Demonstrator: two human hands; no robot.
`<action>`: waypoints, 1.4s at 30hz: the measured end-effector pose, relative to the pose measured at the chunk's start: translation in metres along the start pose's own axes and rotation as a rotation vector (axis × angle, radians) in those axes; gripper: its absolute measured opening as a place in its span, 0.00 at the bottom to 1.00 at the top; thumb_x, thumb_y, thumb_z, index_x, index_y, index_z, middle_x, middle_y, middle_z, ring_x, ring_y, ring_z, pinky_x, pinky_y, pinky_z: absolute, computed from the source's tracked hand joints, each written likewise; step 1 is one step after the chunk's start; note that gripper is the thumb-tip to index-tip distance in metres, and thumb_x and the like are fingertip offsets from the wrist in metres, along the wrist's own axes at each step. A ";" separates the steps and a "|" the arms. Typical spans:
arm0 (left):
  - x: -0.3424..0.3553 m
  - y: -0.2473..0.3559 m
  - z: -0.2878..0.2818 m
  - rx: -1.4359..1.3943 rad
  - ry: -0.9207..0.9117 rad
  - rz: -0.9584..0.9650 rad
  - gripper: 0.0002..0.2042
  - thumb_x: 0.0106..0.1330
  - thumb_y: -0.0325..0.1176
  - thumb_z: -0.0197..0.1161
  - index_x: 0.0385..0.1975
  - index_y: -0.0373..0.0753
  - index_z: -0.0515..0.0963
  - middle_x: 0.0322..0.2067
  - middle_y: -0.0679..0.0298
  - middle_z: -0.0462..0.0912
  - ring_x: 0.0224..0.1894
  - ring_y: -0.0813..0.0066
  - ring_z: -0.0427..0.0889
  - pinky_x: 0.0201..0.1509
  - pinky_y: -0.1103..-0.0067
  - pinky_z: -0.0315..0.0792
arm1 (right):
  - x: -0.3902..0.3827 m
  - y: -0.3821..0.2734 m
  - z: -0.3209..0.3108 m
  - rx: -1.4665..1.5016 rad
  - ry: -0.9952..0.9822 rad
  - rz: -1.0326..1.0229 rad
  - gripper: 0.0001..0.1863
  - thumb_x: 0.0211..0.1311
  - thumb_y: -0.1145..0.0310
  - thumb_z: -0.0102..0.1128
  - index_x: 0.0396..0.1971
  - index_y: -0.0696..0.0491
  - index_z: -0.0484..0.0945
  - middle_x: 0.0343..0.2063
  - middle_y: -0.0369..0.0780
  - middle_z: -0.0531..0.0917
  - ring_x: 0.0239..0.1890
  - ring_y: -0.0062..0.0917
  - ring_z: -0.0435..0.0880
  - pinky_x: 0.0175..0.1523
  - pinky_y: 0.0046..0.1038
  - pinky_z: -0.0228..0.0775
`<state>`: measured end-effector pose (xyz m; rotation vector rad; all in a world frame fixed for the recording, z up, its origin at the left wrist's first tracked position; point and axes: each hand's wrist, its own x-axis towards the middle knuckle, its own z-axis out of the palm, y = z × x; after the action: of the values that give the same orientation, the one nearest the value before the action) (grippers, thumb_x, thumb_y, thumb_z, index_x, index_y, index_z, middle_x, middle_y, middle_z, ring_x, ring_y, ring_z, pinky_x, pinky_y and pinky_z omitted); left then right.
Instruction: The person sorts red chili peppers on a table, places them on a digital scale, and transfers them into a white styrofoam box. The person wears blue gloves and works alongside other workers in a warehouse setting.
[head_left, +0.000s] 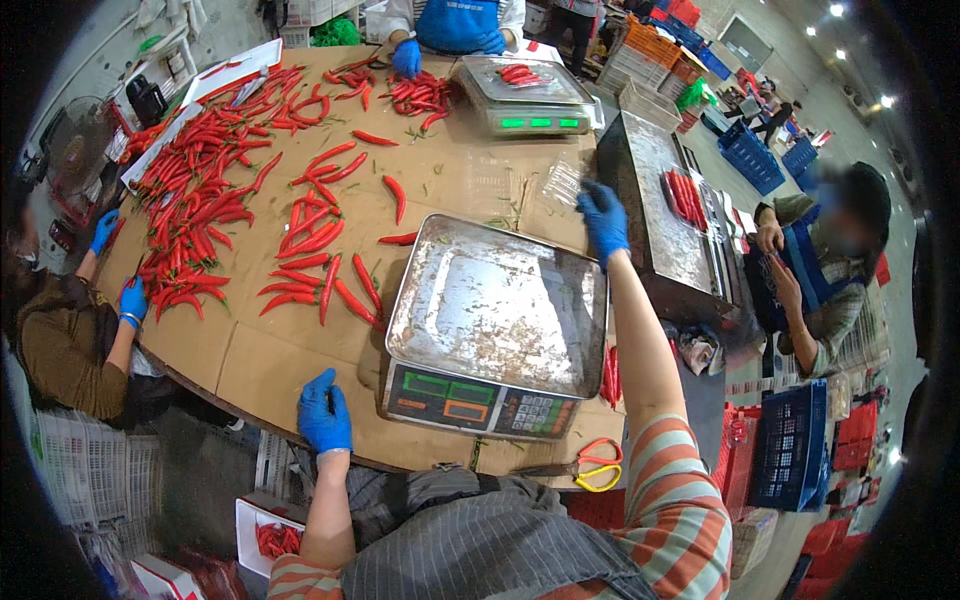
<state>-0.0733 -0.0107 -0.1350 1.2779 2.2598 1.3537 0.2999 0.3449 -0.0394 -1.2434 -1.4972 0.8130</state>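
Note:
My right hand [604, 224], in a blue glove, reaches out past the scale's far right corner. Its thumb and fingertips pinch the edge of a clear plastic tray [562, 182] that tilts above the table. Near the table's front edge, my left hand [325, 414], also blue-gloved, hovers with thumb and fingers apart and nothing in them. Between my arms stands a digital scale [490, 310] with a bare, stained metal pan. Left of it lie loose red chili peppers [318, 228], with a larger pile [190, 195] farther left.
Scissors [590, 465] with red and yellow handles lie at the front edge. A second scale [525, 95] bears chilies at the back. To the right, a metal machine [660, 200] carries packed chilies [684, 198]. Co-workers' gloved hands [132, 300] are at the left and far sides.

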 end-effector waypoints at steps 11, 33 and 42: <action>0.003 0.003 -0.002 0.147 0.008 0.108 0.10 0.57 0.27 0.56 0.39 0.40 0.78 0.36 0.57 0.79 0.39 0.60 0.77 0.44 0.71 0.71 | 0.071 0.070 0.104 -0.750 -0.432 0.653 0.17 0.51 0.57 0.62 0.26 0.59 0.80 0.20 0.43 0.82 0.18 0.27 0.80 0.24 0.27 0.71; 0.000 -0.009 0.002 0.053 0.020 0.118 0.10 0.59 0.26 0.55 0.39 0.39 0.78 0.37 0.55 0.79 0.40 0.60 0.77 0.45 0.72 0.71 | -0.088 -0.059 -0.019 -0.333 -0.726 0.091 0.06 0.59 0.70 0.57 0.33 0.55 0.80 0.27 0.33 0.81 0.27 0.14 0.72 0.33 0.19 0.67; -0.001 -0.007 0.000 0.097 0.009 0.138 0.11 0.58 0.26 0.55 0.40 0.39 0.77 0.36 0.55 0.78 0.40 0.60 0.77 0.44 0.72 0.70 | -0.122 -0.096 -0.018 -0.610 -0.370 -0.202 0.17 0.51 0.63 0.64 0.42 0.48 0.79 0.32 0.40 0.77 0.26 0.26 0.75 0.36 0.25 0.68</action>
<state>-0.0766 -0.0132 -0.1405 1.4873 2.3067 1.3102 0.2868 0.2018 0.0216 -1.3862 -2.2445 0.4742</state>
